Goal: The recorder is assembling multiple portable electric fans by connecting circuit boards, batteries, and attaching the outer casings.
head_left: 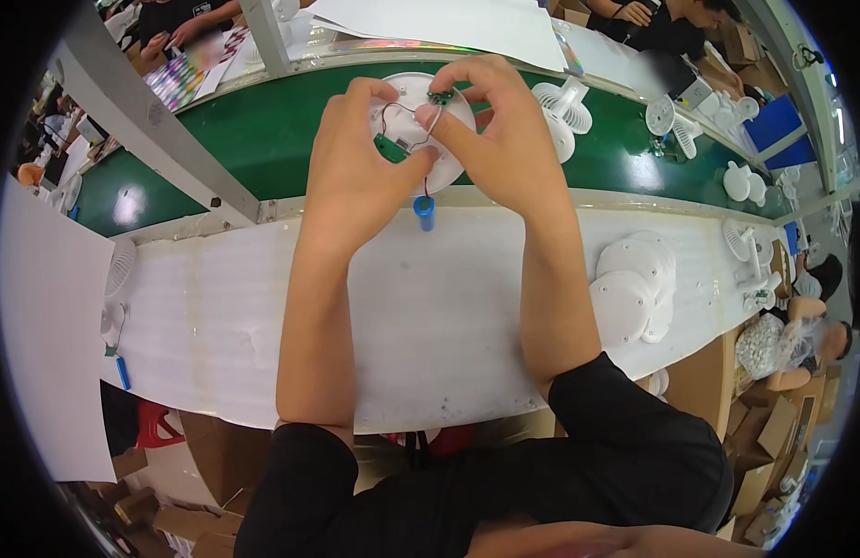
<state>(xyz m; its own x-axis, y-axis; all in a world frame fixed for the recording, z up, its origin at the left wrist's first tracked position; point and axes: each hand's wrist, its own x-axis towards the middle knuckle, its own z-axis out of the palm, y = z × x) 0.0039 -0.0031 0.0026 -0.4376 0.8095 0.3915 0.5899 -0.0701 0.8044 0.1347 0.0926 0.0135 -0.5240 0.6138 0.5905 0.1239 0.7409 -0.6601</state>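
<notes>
Both arms reach out to a round white fan base (pixel 457 116) held over the far edge of my table. My left hand (pixel 356 167) curves round its left side, fingers on the rim and thumb inside. A green circuit board (pixel 390 149) sits by that thumb, with thin wires crossing the base. My right hand (pixel 504 139) is closed at the right side, thumb and forefinger pinching a small green circuit board (pixel 440 97) near the far rim. Below the base, a blue cylindrical battery (pixel 424 214) hangs on red and dark wires.
A green conveyor belt (pixel 625 158) runs beyond the white table (pixel 430 325), carrying small white fans (pixel 568 107). Round white cover plates (pixel 625 302) lie stacked at right. Another blue battery (pixel 123 372) is at far left. Metal posts (pixel 184 130) frame the belt; other people work beyond it.
</notes>
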